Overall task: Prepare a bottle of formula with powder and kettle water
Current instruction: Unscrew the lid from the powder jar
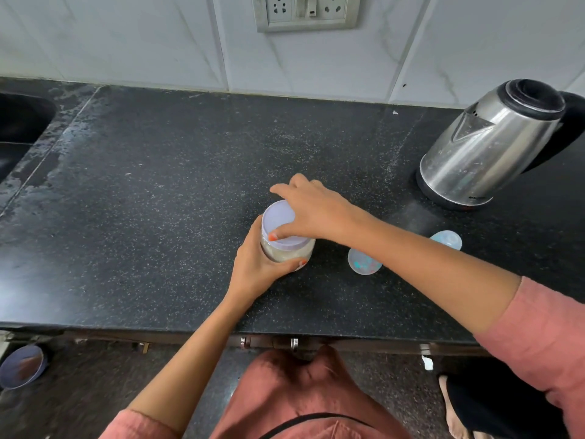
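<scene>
At the middle of the dark speckled bench (pixel 152 191), we see a jar (pixel 286 253) of pale powder standing upright, with a lavender lid (pixel 278 220) on top. The left hand (pixel 256 267) wraps round the jar's glass body from the left, its fingertips curling onto the near side. The right hand (pixel 313 210) reaches in from the right and grasps the lid from above: the thumb presses the near edge and the fingers drape over the far rim.

Just right of the jar, a translucent round piece (pixel 364 261) with bluish marks lies on the bench, touching nothing that we can see. A second bluish piece (pixel 446 239) shows on the far side of the right forearm. We cannot tell whether the two are joined beneath the arm.

Well apart, at the right rear of the bench, a steel kettle (pixel 493 144) with a black lid and handle stands upright, its spout turned to the left. A dark sink (pixel 19 122) sits at the far left edge. On the tiled wall above is a socket panel (pixel 305 11). Below the bench, at the lower left, a bowl (pixel 22 365) sits on the floor.
</scene>
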A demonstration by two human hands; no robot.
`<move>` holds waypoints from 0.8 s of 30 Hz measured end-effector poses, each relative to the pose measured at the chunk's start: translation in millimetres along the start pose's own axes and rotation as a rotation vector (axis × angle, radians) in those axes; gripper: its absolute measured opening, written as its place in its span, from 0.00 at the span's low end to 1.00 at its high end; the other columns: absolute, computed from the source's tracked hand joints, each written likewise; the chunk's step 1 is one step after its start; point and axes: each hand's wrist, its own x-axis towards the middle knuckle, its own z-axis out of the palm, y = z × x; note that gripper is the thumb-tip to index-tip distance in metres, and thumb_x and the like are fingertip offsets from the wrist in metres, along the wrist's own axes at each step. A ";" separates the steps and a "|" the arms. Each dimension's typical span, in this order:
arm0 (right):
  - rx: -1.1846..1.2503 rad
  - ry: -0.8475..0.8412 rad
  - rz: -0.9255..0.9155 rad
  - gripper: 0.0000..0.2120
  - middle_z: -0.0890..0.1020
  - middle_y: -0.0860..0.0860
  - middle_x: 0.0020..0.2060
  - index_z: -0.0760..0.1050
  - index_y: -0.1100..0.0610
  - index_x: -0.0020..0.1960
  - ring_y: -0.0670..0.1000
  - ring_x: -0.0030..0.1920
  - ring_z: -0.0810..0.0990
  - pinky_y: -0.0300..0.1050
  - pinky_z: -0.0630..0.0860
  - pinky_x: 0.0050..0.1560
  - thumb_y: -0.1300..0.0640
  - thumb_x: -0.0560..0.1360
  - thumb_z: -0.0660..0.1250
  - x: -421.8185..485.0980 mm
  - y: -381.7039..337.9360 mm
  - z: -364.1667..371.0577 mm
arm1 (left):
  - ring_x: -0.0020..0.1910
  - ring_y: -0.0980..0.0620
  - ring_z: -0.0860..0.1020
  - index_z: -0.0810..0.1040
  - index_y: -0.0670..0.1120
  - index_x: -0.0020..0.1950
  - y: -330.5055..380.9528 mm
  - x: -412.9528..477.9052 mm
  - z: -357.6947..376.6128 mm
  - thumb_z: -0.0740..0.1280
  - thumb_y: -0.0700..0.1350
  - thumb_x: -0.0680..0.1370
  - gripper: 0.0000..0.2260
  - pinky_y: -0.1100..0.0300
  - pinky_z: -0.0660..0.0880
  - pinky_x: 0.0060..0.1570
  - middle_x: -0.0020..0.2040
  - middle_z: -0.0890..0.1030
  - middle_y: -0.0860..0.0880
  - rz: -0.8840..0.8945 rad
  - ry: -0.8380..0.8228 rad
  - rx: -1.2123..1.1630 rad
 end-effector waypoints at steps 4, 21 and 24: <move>-0.129 0.049 0.084 0.36 0.68 0.57 0.61 0.63 0.53 0.68 0.61 0.60 0.70 0.51 0.67 0.49 0.37 0.67 0.67 -5.2 -12.0 13.2 | 0.52 0.73 0.74 0.60 0.79 0.55 -1.1 0.4 0.6 0.75 0.60 0.55 0.36 0.75 0.71 0.44 0.51 0.74 0.75 -0.009 0.001 -0.018; -0.045 -0.267 -0.325 0.34 0.65 0.49 0.62 0.65 0.49 0.66 0.52 0.62 0.64 0.49 0.71 0.56 0.66 0.64 0.72 5.7 3.0 -14.4 | 0.54 0.74 0.71 0.60 0.76 0.55 -2.7 2.2 0.9 0.75 0.62 0.54 0.35 0.71 0.69 0.46 0.53 0.74 0.71 -0.025 -0.012 0.005; 0.049 -0.245 -0.363 0.32 0.66 0.50 0.61 0.67 0.50 0.65 0.50 0.62 0.66 0.47 0.70 0.59 0.67 0.64 0.70 9.4 12.4 -30.8 | 0.54 0.75 0.71 0.62 0.72 0.59 -3.9 1.6 -0.3 0.75 0.60 0.55 0.36 0.76 0.69 0.46 0.53 0.73 0.73 -0.004 -0.015 -0.013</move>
